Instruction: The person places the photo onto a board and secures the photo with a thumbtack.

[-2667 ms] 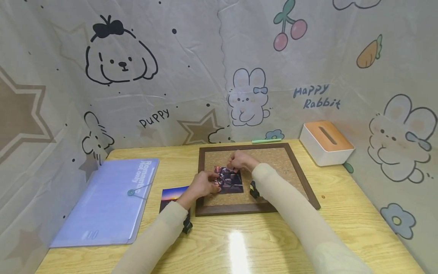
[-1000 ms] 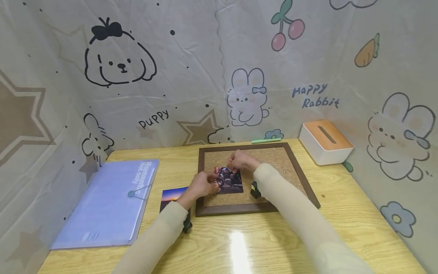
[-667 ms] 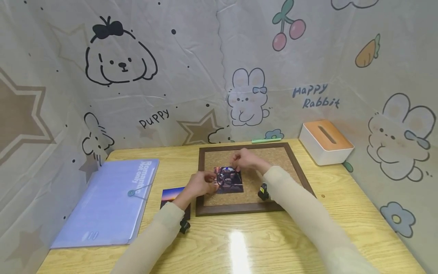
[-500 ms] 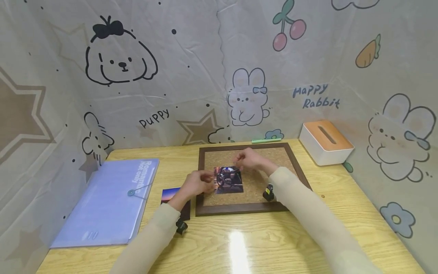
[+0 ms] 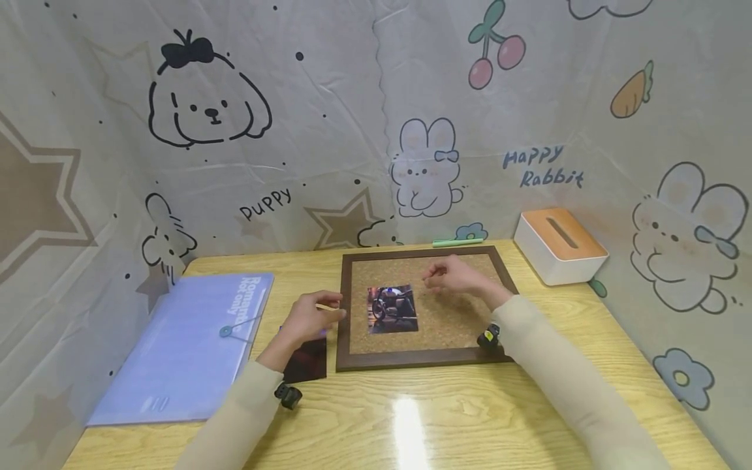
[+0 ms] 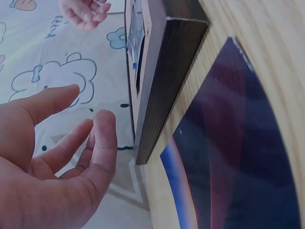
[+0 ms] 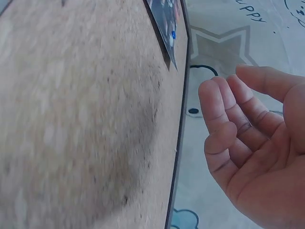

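A photo of a motorcycle [image 5: 392,314] lies on the cork board [image 5: 452,326] inside its dark brown frame, with a small blue pushpin [image 7: 174,35] at its upper part. My left hand [image 5: 308,318] hovers past the board's left edge, above a second, dark sunset photo [image 6: 233,138] on the table. Its fingers are loosely bent and hold nothing in the left wrist view. Over the cork, right of the motorcycle photo, my right hand [image 5: 458,277] hangs with relaxed fingers [image 7: 212,102] and an empty palm.
A blue document folder [image 5: 182,346] with a string closure lies on the left. Behind the board is a green pen [image 5: 458,243]. A white tissue box [image 5: 561,247] with a wooden lid stands at the back right, near the printed curtain [image 5: 329,98].
Both hands have come away from the motorcycle photo, the left hand moving left off the board and the right hand moving right. The photo and blue pushpin stay in place, now uncovered.
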The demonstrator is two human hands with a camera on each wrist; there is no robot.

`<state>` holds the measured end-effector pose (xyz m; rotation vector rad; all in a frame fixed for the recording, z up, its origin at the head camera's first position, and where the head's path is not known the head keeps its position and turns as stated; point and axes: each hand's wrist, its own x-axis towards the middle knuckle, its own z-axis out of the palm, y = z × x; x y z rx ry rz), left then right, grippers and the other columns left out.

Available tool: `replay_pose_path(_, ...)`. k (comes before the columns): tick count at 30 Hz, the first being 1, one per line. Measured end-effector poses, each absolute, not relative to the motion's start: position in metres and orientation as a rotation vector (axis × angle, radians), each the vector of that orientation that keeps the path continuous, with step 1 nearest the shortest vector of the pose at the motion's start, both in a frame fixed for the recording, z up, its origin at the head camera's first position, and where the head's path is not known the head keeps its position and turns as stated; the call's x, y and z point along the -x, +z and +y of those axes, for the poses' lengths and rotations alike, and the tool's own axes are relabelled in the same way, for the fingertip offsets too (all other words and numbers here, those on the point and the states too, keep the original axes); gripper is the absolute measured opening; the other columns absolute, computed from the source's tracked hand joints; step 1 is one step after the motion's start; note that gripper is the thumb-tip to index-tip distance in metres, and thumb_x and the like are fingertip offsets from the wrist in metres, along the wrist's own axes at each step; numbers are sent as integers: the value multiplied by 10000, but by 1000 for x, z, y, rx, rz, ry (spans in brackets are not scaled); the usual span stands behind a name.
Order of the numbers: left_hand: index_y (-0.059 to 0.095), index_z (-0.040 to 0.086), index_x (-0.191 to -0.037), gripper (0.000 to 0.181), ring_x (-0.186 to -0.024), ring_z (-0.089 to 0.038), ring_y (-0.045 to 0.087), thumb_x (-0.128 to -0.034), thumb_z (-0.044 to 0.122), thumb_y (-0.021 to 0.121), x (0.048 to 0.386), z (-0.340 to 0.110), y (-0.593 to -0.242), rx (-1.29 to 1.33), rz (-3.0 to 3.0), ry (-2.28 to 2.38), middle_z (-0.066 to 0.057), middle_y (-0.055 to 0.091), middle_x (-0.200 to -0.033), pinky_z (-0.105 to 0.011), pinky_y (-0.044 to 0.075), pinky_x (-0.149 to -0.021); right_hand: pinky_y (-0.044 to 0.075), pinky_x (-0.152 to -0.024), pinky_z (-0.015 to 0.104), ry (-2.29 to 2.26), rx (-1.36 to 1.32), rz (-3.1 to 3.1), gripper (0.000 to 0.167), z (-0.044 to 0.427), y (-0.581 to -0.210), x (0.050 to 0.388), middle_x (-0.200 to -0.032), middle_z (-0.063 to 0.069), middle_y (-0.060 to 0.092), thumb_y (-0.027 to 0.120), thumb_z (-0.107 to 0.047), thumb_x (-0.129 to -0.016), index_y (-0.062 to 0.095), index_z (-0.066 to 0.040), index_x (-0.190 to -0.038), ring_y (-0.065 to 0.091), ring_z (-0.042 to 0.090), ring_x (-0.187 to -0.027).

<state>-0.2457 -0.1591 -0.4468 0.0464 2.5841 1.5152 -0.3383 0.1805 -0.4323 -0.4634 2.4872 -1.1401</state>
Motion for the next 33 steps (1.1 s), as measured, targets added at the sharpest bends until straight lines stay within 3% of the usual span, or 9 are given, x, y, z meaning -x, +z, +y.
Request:
replay_pose_path(6,606,35,-1344,458,-1013,-309,698,-917,157,717,235,-175,-447,2,2553,1568,-211,621,-1275,-421,619,-779,553,-834,443,-1121,498,2510,283,202,-426,333,-1177,167,694,609,-190,-989,653,13,-1181,699,322,-985)
replay_pose_path(15,574,30,-1380,495,-1030,-267,694,-924,171,707,218,-199,-445,8,2614,1530,-237,595,-1335,-364,609,-798,450,-648,290,-1075,488,2579,304,234,-421,319,-1075,173,718,612,-223,-993,652,-2,-1197,689,313,-925)
replay_pose_path(33,531,17,-1413,518,-1077,-276,690,-946,178,685,185,-236,-451,113,2619,1468,-233,564,-1402,-372,592,-864,489,-577,304,-1087,437,2612,337,297,-425,300,-1065,194,709,623,-269,-991,644,-15,-1212,635,261,-822)
